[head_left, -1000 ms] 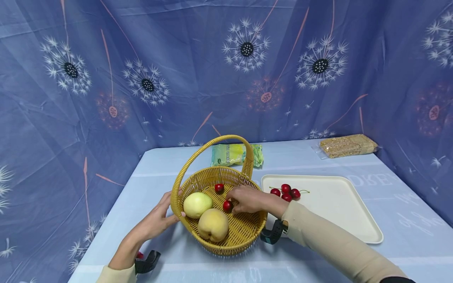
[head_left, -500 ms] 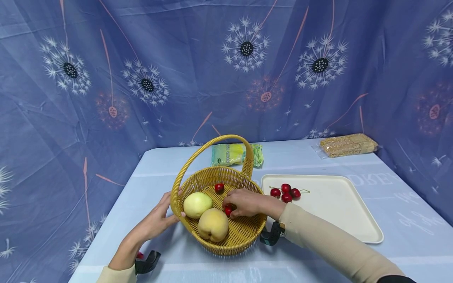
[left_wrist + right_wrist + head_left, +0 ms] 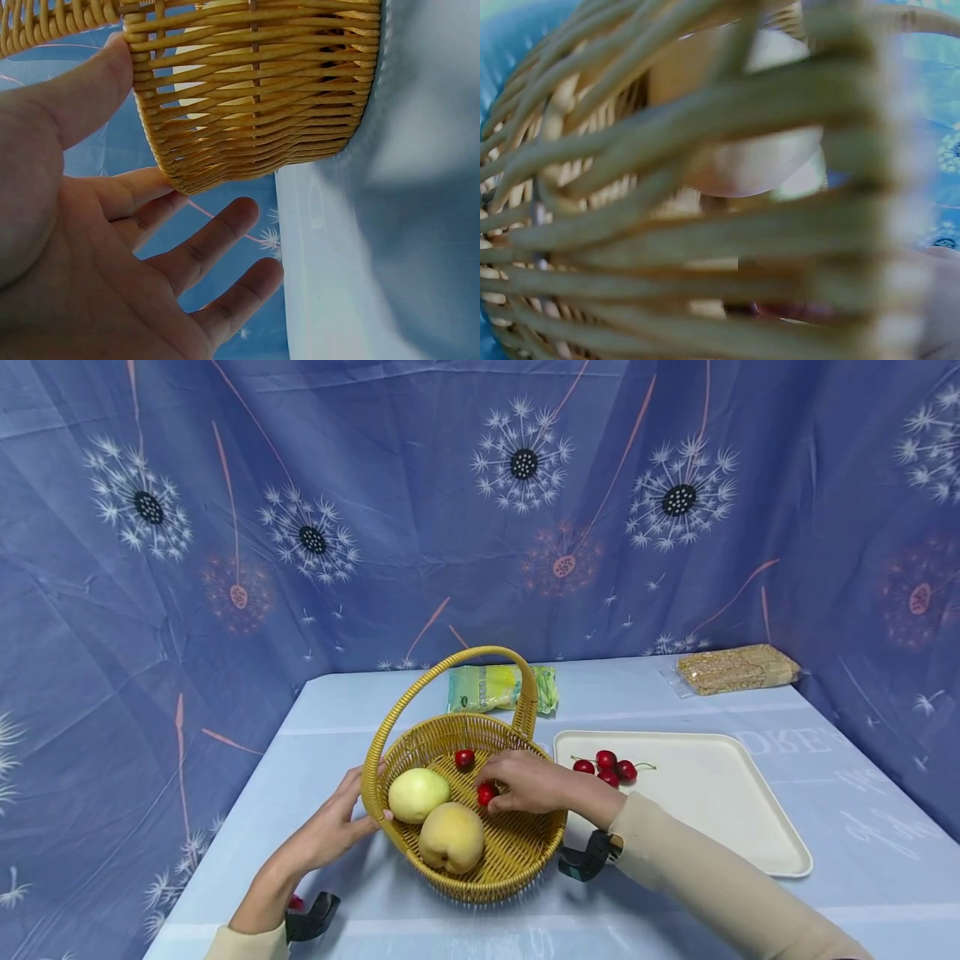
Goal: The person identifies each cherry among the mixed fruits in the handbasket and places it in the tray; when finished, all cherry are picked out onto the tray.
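A golden wicker basket (image 3: 517, 852) with a tall arched handle stands on the table. My left hand (image 3: 337, 827) holds its left rim at the handle's foot; in the left wrist view the thumb and index finger meet the rim while the other fingers spread outward. Inside the basket, my right hand (image 3: 528, 783) pinches a dark red cherry (image 3: 487, 794) between thumb and fingers. Another cherry (image 3: 464, 759) lies behind it on the woven floor. A pale green, pear-like fruit (image 3: 418, 795) and a yellow peach (image 3: 452, 837) sit on the left. Basket weave hides most of the right wrist view.
To the right, a cream tray (image 3: 705, 810) bears several cherries (image 3: 606, 760) with stems near its left side. Behind the basket lies a green and yellow packet (image 3: 487, 687). A clear bag of grain-like food (image 3: 738, 669) rests at the back right. A patterned blue curtain (image 3: 420, 527) rises behind.
My right hand first shifted slightly left and toward me in the basket, then back up and right with the cherry at its fingertips. The left hand, basket and other fruit stay put.
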Motion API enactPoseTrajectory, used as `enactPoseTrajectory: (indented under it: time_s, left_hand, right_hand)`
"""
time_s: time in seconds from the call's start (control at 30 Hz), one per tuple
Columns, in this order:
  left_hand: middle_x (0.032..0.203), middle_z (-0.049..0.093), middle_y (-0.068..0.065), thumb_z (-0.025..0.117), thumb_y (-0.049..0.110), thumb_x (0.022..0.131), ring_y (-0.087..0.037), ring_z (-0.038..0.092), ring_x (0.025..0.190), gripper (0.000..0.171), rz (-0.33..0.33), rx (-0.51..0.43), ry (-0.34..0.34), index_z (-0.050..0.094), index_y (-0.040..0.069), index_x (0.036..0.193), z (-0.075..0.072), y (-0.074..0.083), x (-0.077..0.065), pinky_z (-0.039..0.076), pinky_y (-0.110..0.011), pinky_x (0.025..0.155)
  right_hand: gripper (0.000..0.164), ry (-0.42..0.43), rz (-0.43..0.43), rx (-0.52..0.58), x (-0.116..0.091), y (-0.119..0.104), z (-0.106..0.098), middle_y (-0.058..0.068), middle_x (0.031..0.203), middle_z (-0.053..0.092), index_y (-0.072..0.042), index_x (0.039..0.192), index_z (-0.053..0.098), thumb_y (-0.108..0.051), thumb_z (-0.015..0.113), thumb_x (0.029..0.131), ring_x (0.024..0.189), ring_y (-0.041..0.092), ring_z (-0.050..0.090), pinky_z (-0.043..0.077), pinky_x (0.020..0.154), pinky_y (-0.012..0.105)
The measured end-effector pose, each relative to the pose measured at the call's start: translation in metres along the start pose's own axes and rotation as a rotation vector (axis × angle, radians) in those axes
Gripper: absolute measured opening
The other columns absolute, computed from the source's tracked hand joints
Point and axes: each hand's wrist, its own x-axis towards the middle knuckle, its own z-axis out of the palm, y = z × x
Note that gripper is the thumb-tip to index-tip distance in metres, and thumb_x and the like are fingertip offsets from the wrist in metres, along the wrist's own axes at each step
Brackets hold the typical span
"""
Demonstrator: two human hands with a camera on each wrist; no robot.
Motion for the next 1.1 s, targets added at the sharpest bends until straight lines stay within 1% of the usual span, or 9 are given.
enactPoseTrajectory:
  time_s: [0.17,0.3,0.37,0.5,0.7,0.77,0.83,0.93,1.1]
  left_hand:
    - [0.148,0.029,-0.015,0.064,0.026,0.090,-0.041,0.021,0.140,0.070,0.003,-0.002,-0.002,0.029,0.011,0.148,0.000,0.000,0.000,0.021,-0.071,0.105]
    - [0.148,0.029,-0.016,0.064,0.024,0.089,-0.041,0.021,0.140,0.070,0.011,-0.002,0.000,0.029,0.010,0.148,0.000,0.000,0.000,0.021,-0.071,0.105]
    - [0.148,0.029,-0.017,0.064,0.024,0.089,-0.041,0.021,0.140,0.070,0.014,0.000,0.002,0.028,0.009,0.148,0.000,0.000,0.000,0.021,-0.071,0.105]
    - [0.148,0.029,-0.018,0.065,0.021,0.089,-0.042,0.021,0.140,0.070,0.011,-0.005,0.002,0.029,0.008,0.148,-0.001,-0.001,0.000,0.020,-0.071,0.105]
    - [0.148,0.029,-0.018,0.066,0.019,0.088,-0.043,0.022,0.140,0.068,0.000,-0.012,0.002,0.032,0.007,0.146,-0.001,-0.002,0.000,0.020,-0.072,0.105]
    - [0.147,0.029,-0.018,0.066,0.019,0.088,-0.043,0.022,0.140,0.067,0.002,-0.014,0.002,0.033,0.007,0.145,-0.001,-0.002,0.000,0.020,-0.072,0.105]
    - [0.147,0.030,-0.018,0.066,0.019,0.088,-0.042,0.022,0.140,0.067,0.006,-0.013,0.003,0.034,0.007,0.145,-0.001,-0.002,0.000,0.020,-0.072,0.105]
    - [0.147,0.029,-0.018,0.066,0.020,0.088,-0.042,0.022,0.139,0.067,0.019,-0.006,0.001,0.034,0.007,0.145,-0.001,-0.003,0.000,0.021,-0.071,0.105]
    - [0.148,0.030,-0.017,0.065,0.022,0.089,-0.042,0.023,0.139,0.065,0.041,0.007,0.003,0.035,0.010,0.145,-0.002,-0.003,0.000,0.021,-0.071,0.105]
  right_hand:
    - [0.036,0.062,-0.009,0.030,-0.009,0.000,-0.011,0.000,0.116,0.065,-0.014,0.117,0.066,-0.028,0.071,0.084,0.110,0.018,0.058,0.049,0.092,0.040]
    - [0.035,0.115,-0.001,0.026,-0.020,-0.001,-0.020,-0.002,0.112,0.065,-0.017,0.116,0.065,-0.031,0.070,0.084,0.104,0.015,0.059,0.051,0.087,0.034]
    - [0.033,0.146,0.004,0.021,-0.027,-0.001,-0.023,-0.004,0.108,0.064,-0.019,0.115,0.065,-0.032,0.070,0.084,0.099,0.012,0.058,0.051,0.083,0.031]
    - [0.034,0.194,0.028,0.039,-0.041,0.002,-0.030,-0.005,0.106,0.064,-0.020,0.114,0.065,-0.033,0.070,0.084,0.095,0.011,0.057,0.050,0.079,0.029]
    - [0.037,0.254,0.081,0.085,-0.069,0.007,-0.038,-0.009,0.100,0.063,-0.022,0.118,0.064,-0.036,0.069,0.084,0.081,0.011,0.053,0.044,0.065,0.020]
    - [0.037,0.274,0.108,0.095,-0.078,0.009,-0.039,-0.009,0.098,0.062,-0.022,0.118,0.065,-0.035,0.069,0.084,0.080,0.010,0.052,0.045,0.062,0.019]
    - [0.036,0.302,0.127,0.107,-0.087,0.011,-0.039,-0.008,0.099,0.063,-0.019,0.117,0.065,-0.032,0.070,0.084,0.080,0.009,0.053,0.047,0.062,0.019]
    - [0.036,0.355,0.154,0.104,-0.101,0.016,-0.037,-0.007,0.101,0.064,-0.017,0.116,0.065,-0.026,0.073,0.082,0.085,0.009,0.057,0.051,0.066,0.021]
    - [0.037,0.447,0.202,0.083,-0.121,0.027,-0.029,-0.009,0.100,0.064,-0.018,0.114,0.066,-0.020,0.076,0.079,0.086,0.005,0.056,0.051,0.068,0.022]
